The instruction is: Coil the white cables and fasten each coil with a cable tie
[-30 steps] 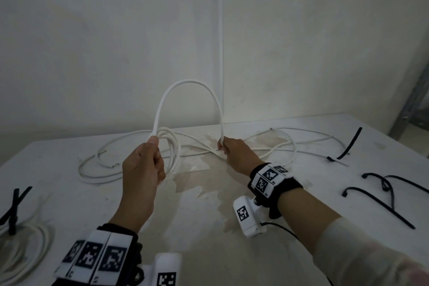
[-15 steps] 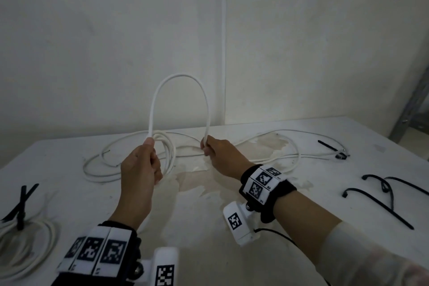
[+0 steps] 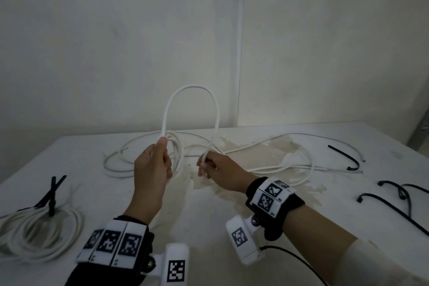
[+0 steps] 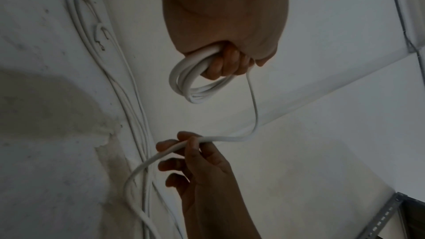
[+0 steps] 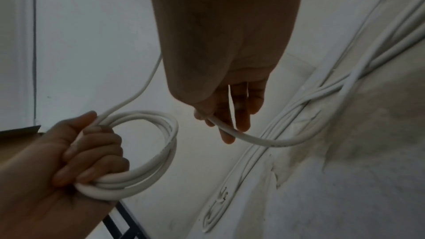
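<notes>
My left hand (image 3: 154, 165) grips a small coil of white cable (image 3: 177, 153) above the table; the same coil (image 4: 195, 86) hangs below its curled fingers (image 4: 226, 64) in the left wrist view. From that coil the cable arches up in a tall loop (image 3: 192, 90) and comes down to my right hand (image 3: 214, 168), which pinches the strand between thumb and fingers (image 5: 232, 115). The loose rest of the cable (image 3: 290, 165) lies spread over the table behind and to the right of both hands.
A finished white coil (image 3: 34, 232) with a black tie (image 3: 52, 195) lies at the near left. Loose black cable ties (image 3: 399, 199) sit at the right, another (image 3: 346, 157) farther back. A wall stands close behind the white, stained table (image 3: 209, 216).
My right hand has slid left along the cable toward the left hand, so the raised loop has grown narrower and taller. The left hand keeps its hold on the coil.
</notes>
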### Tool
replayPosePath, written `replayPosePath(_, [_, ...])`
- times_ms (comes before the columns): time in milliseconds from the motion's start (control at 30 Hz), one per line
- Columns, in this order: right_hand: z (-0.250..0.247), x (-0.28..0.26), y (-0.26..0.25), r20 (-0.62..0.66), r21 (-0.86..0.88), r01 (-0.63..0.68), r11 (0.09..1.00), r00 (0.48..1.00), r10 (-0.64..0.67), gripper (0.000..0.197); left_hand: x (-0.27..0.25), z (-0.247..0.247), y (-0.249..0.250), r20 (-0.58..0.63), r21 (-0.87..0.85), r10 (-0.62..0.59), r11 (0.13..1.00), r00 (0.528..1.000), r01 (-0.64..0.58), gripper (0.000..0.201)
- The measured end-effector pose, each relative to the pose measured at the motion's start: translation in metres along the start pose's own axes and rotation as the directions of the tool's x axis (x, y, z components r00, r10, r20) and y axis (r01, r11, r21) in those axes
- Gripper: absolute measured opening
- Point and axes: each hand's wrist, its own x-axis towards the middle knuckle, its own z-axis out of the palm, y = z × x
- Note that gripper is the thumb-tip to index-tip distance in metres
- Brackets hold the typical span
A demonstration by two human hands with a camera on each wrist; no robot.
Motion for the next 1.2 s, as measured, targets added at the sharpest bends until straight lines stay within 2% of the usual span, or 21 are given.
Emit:
replayPosePath(133, [-0.009, -0.008, 0.001, -0.073, 0.027, -0.034, 0.999, 0.997, 0.036, 0.021, 0.003, -0.003, 0.006, -0.018, -0.030, -0.027, 0.999, 0.999, 0.026, 0.037])
replayPosePath(233, [-0.022, -0.009, -0.009, -0.159, 0.157, -0.026, 0.987, 0.986, 0.051, 0.023, 0.007, -0.009, 0.015, -0.069, -0.046, -0.012, 0.999, 0.998, 0.009, 0.039])
replayPosePath(367, [-0.032, -0.008, -0.037, -0.213, 0.321, 0.068, 0.945, 0.977, 0.002, 0.024, 0.007, -0.012, 0.018, -0.104, -0.013, 0.002, 1.000, 0.995, -0.003, 0.038])
replayPosePath(467, [-0.033, -0.007, -0.062, -0.293, 0.433, 0.174, 0.884, 0.955, -0.044, 0.027, 0.002, -0.006, 0.015, -0.076, 0.039, 0.015, 0.999, 0.997, -0.012, 0.038])
replayPosePath(600, [-0.036, -0.005, -0.087, -0.239, 0.644, 0.230, 0.729, 0.966, -0.093, 0.031, -0.005, 0.002, 0.012, -0.017, 0.091, 0.055, 0.994, 0.998, -0.053, 0.038])
replayPosePath(667, [-0.037, -0.007, -0.091, -0.204, 0.667, 0.219, 0.712, 0.973, -0.109, 0.031, -0.007, 0.004, 0.013, -0.007, 0.099, 0.056, 0.994, 0.998, -0.055, 0.038])
replayPosePath(733, [-0.039, -0.008, -0.087, -0.203, 0.629, 0.181, 0.756, 0.977, -0.065, 0.030, -0.007, 0.002, 0.013, -0.006, 0.087, 0.050, 0.995, 0.999, -0.049, 0.038])
replayPosePath(833, [-0.042, -0.009, -0.069, -0.297, 0.456, 0.045, 0.889, 0.949, 0.104, 0.031, -0.005, -0.005, 0.014, -0.030, 0.046, 0.024, 0.999, 0.999, -0.022, 0.039])
replayPosePath(900, [-0.045, -0.007, -0.057, -0.354, 0.308, -0.068, 0.949, 0.918, 0.181, 0.037, -0.004, -0.008, 0.016, -0.044, 0.022, 0.007, 1.000, 0.999, -0.006, 0.039])
replayPosePath(1000, [-0.050, -0.004, -0.046, -0.365, 0.169, -0.180, 0.969, 0.902, 0.231, 0.059, -0.004, -0.012, 0.021, -0.067, 0.042, 0.002, 0.999, 0.998, 0.001, 0.041])
replayPosePath(1100, [-0.055, -0.002, -0.046, -0.411, -0.065, -0.221, 0.973, 0.894, 0.176, 0.074, -0.004, -0.017, 0.026, -0.080, 0.090, 0.037, 0.996, 0.996, -0.030, 0.042])
replayPosePath(1200, [-0.058, -0.006, -0.062, -0.445, -0.273, -0.092, 0.958, 0.895, -0.041, 0.078, -0.004, -0.020, 0.030, -0.080, 0.146, 0.074, 0.987, 0.994, -0.062, 0.040])
